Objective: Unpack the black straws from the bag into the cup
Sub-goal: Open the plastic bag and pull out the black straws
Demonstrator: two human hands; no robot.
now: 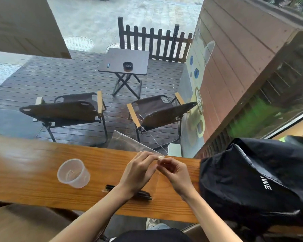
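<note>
A bundle of black straws [143, 195] lies on the wooden counter [33, 189], partly hidden under my left wrist. Above it my left hand [138, 172] and my right hand [177, 173] meet fingertip to fingertip, both pinching the top edge of a clear plastic bag [128, 143]. One flap of the bag sticks up behind my hands and another hangs down between them. A clear plastic cup [73, 173] stands upright on the counter to the left of my hands, with nothing in it.
A black backpack [255, 180] sits on the counter's right end, close to my right hand. Behind the counter is a window; outside are two folding chairs [68, 109], a small table [126, 62] and a fence.
</note>
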